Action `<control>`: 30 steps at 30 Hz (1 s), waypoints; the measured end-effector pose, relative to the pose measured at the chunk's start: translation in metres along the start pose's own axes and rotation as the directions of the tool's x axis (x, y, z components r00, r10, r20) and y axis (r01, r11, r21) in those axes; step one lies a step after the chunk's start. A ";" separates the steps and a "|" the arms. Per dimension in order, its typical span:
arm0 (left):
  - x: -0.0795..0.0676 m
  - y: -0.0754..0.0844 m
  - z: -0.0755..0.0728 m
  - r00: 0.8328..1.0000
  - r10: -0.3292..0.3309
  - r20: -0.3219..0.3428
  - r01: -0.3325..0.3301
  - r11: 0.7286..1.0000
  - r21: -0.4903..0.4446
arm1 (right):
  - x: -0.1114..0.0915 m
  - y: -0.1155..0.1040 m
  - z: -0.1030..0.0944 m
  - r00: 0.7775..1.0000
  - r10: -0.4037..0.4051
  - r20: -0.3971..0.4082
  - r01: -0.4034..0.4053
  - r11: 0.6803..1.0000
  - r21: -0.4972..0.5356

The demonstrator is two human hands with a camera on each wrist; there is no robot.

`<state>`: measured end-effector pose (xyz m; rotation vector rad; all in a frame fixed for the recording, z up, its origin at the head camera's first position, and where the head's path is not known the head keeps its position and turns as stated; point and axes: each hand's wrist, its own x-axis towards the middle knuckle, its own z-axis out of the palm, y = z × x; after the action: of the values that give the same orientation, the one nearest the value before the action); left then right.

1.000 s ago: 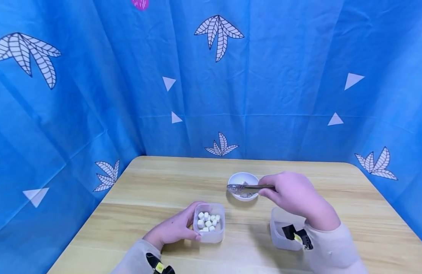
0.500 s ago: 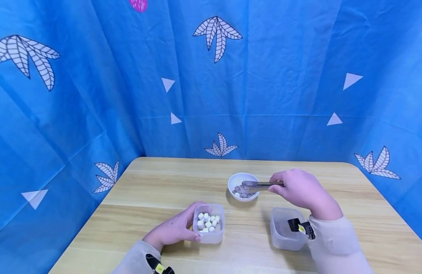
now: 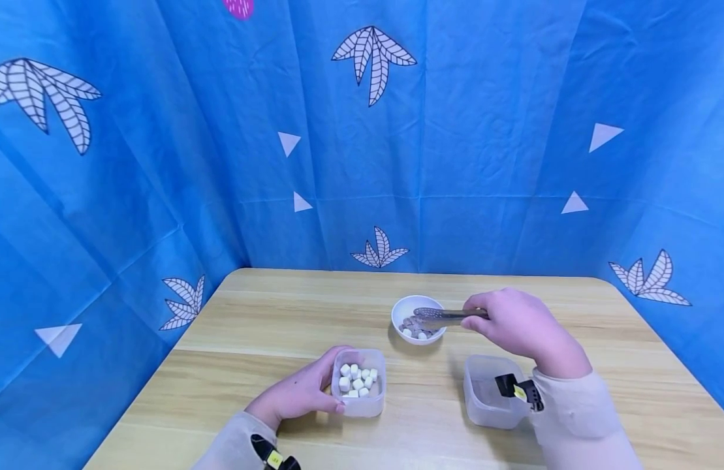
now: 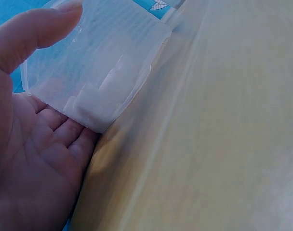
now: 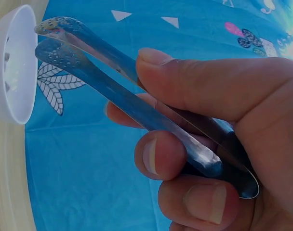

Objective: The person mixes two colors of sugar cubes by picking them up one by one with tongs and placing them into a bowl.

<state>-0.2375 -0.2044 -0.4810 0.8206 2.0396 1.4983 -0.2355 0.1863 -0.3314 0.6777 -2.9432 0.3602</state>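
Observation:
My left hand [image 3: 303,391] grips a translucent square plastic container [image 3: 370,408] by its left side, thumb near the front. Several white cubes [image 3: 358,384] lie inside it. In the left wrist view the thumb [image 4: 45,31] lies along the container wall [image 4: 117,62]. My right hand [image 3: 514,326] holds metal tongs [image 3: 450,314] over the white bowl [image 3: 401,307]. The right wrist view shows the tong tips slightly apart with nothing between them, beside the bowl rim [image 5: 26,72]. Greyish-brown pieces and two white cubes [image 3: 407,333] are visible in the bowl.
A second translucent container [image 3: 485,418] stands on the wooden table [image 3: 279,300], below my right wrist and partly covered by the wrist strap [image 3: 517,390]. A blue patterned curtain [image 3: 485,163] hangs behind and along the sides of the table.
The tongs moved a little right over the bowl from a second ago. One white cube showed in the bowl half a second ago; now two show. My left hand stays put.

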 end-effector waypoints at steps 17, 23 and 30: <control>-0.001 0.000 0.000 0.999 0.037 0.018 -0.037 0.999 0.014 | 0.001 -0.052 0.014 0.960 -0.274 -0.053 0.274 0.962 0.006; -0.001 0.000 0.000 0.998 0.054 0.016 -0.055 0.998 0.031 | 0.004 -0.069 0.025 0.952 -0.302 -0.044 0.301 0.953 -0.022; -0.001 -0.002 0.000 0.996 0.089 0.019 -0.090 0.995 0.040 | 0.008 -0.088 0.038 0.962 -0.273 -0.019 0.271 0.960 -0.076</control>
<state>-0.2369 -0.2058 -0.4826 0.9492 2.0522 1.4961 -0.2052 0.0966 -0.3487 1.0408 -2.7672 0.2330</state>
